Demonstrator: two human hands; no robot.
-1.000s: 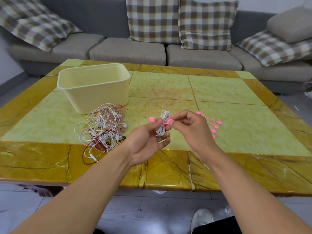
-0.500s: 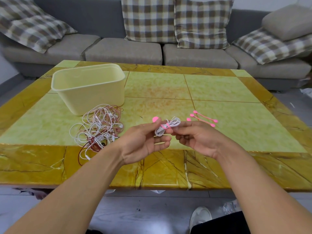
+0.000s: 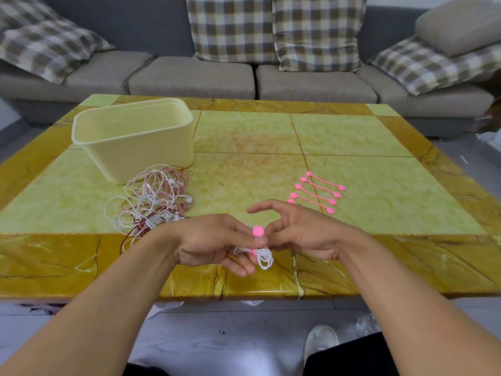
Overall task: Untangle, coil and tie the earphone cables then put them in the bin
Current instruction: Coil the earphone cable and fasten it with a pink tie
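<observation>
Both hands together over the near edge of the counter [image 3: 379, 261], above the yellow marble border. Left hand [image 3: 214, 244] curled round a small white earphone coil [image 3: 261, 256], loops hanging out below the fingers. Pink tie [image 3: 257, 231] cinched round the coil's middle, one round end standing up between the hands. Right hand [image 3: 301, 234] touching in from the other side, fingers bent at the tie; index finger lifted clear. Whether the right hand truly pinches the tie: cannot tell, contact hidden behind the pink end.

Remaining tangle of cables [image 3: 154, 202], white and reddish, heaped on the counter just in front of the bin [image 3: 135, 142], near the left forearm. Bin interior shows no cables from this angle. Spare pink ties [image 3: 317, 192] laid in a row to the right, well apart from the tangle.

Handling judgement: coil very light, limp and springy; loops likely to splay if the tie is loose. Best held at the cinched waist, not by a loop end. Thin wire, so no hard pulling at the earbud joints. Tie looks soft and rubbery, probably grips well.

Step in hand, likely: finishing the tie, then dropping the coil into the bin at left.
</observation>
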